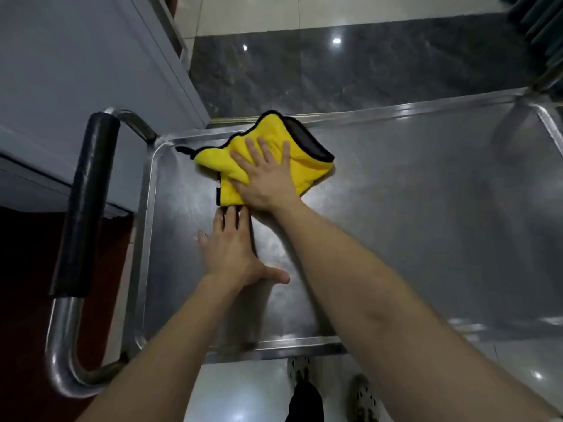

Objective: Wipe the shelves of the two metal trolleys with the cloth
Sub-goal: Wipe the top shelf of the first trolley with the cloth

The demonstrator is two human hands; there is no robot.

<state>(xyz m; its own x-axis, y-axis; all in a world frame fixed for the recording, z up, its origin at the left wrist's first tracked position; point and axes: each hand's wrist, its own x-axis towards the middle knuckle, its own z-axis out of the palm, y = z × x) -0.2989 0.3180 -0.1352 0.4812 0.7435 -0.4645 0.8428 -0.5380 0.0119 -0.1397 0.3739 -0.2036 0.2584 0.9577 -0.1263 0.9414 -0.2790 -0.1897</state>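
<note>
A yellow cloth (307,166) with black edging lies crumpled near the far left corner of the metal trolley's top shelf (411,208). My right hand (265,178) presses flat on the cloth, fingers spread. My left hand (234,248) rests flat on the bare steel just in front of the cloth, fingers straight and thumb out to the right. Only this one trolley shelf is in view.
The trolley's handle (86,202), a bent steel tube with a black grip, sticks out on the left. A grey cabinet (76,86) stands close by at the upper left. Dark polished floor lies beyond the shelf; my feet show below its near rim (274,345).
</note>
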